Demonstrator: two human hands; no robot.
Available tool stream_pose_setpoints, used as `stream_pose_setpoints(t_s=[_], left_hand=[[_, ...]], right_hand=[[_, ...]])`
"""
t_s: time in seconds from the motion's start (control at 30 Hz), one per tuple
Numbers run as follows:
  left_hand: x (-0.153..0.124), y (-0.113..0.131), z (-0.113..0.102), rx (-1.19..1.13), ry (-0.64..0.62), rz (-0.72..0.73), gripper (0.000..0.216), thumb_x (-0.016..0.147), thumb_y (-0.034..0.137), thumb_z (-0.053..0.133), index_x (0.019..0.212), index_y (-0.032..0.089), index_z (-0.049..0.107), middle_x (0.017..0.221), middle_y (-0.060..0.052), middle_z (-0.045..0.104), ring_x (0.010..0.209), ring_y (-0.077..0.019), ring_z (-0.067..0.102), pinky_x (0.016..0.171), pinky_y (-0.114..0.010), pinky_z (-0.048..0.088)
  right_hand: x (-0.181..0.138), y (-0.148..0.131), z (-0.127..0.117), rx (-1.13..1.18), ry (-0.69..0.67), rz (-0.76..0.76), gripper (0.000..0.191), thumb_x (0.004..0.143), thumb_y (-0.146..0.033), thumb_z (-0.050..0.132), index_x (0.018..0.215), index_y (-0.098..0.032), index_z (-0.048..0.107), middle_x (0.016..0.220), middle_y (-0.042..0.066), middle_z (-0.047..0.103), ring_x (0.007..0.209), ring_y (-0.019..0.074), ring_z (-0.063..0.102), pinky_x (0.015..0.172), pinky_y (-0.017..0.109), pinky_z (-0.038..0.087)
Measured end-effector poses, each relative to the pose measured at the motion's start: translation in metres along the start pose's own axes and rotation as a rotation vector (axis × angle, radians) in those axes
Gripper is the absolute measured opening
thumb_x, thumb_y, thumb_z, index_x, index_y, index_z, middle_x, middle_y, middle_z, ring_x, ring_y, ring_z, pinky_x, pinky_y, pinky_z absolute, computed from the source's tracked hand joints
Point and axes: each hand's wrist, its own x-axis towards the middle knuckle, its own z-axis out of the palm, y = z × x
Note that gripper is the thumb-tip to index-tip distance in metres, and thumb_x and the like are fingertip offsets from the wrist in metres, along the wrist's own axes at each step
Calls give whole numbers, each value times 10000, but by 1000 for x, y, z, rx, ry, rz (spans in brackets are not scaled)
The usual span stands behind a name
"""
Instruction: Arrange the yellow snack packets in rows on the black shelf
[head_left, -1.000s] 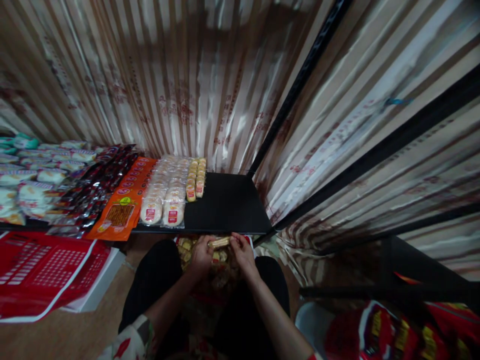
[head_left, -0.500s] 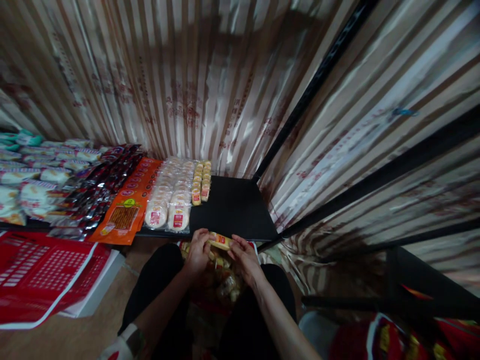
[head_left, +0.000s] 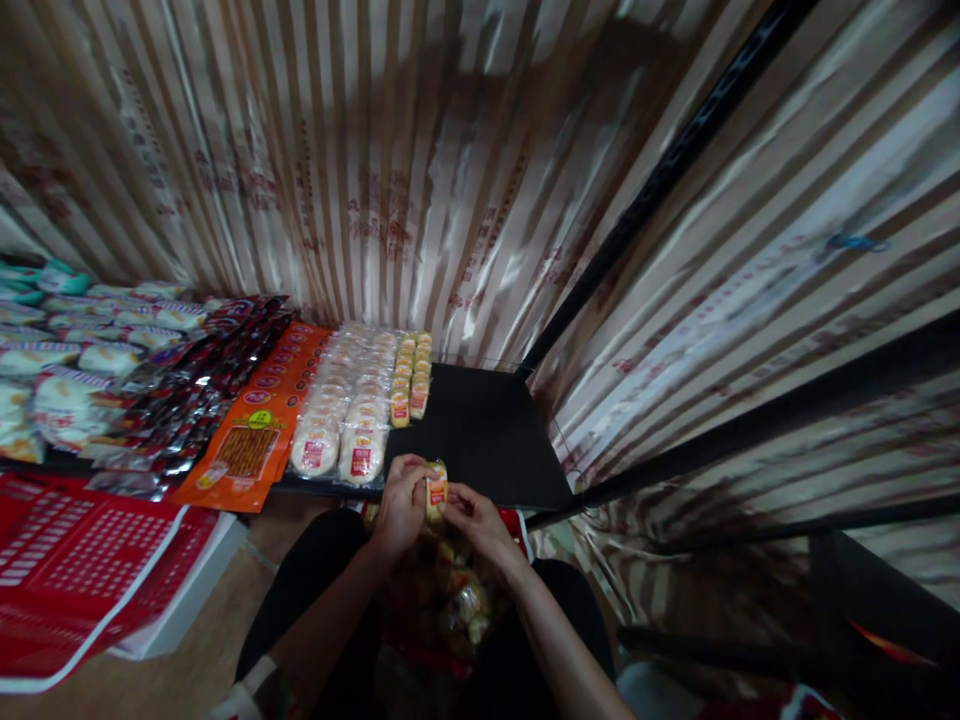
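My left hand [head_left: 399,512] grips a small yellow snack packet [head_left: 436,494] with a red label, held upright in front of the shelf's edge. The fingers and thumb of my right hand [head_left: 481,524] pinch its lower right side. Below my hands, between my knees, several similar yellow packets [head_left: 463,600] lie in a red container, partly hidden by my arms. Two short rows of matching yellow packets [head_left: 409,385] stand on the black shelf [head_left: 487,425], just beyond my left hand.
Left of the yellow rows are round white wrapped crackers [head_left: 360,455], orange snack bags [head_left: 247,440], dark shiny packets [head_left: 199,390] and white packets [head_left: 75,395]. A red basket [head_left: 90,560] sits at lower left. Black frame bars [head_left: 600,260] and a striped curtain [head_left: 420,150] enclose the shelf.
The yellow packet has turned from lying sideways between both hands to upright. My right hand has come closer to my left. The view has shifted slightly.
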Motion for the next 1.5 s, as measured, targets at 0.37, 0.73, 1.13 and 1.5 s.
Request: stream_pose_setpoints(t_s=[0.37, 0.73, 1.13, 1.5], left_hand=[[7, -7, 13, 78, 144, -4, 371, 789, 87, 372, 1077, 161, 593, 1294, -111, 448, 1220, -217, 425, 1041, -402, 356], [39, -15, 35, -12, 118, -176, 449, 848, 245, 356, 1275, 121, 425, 1364, -133, 434, 1296, -196, 351, 1096, -397, 273], [61, -29, 38, 20, 145, -268, 450, 838, 247, 358, 1236, 70, 469, 1348, -164, 451, 1278, -214, 382, 1092, -387, 274], [56, -21, 35, 91, 109, -205, 429, 821, 207, 352, 1207, 108, 513, 1309, -126, 500, 1237, -211, 425, 1072, -395, 306]], right_hand=[[53, 2, 5, -57, 226, -106, 274, 627, -393, 662, 797, -178, 666, 696, 6, 663, 629, 134, 587, 625, 247, 474], [127, -3, 12, -424, 377, -182, 231, 736, -367, 552, 881, -209, 639, 765, 3, 661, 649, 139, 600, 643, 257, 474], [136, -14, 24, -599, 378, -174, 209, 778, -297, 538, 937, -190, 620, 852, 34, 650, 691, 139, 605, 670, 250, 465], [143, -6, 26, -509, 409, -226, 184, 785, -290, 494, 926, -189, 557, 860, 40, 650, 703, 146, 618, 674, 262, 481]])
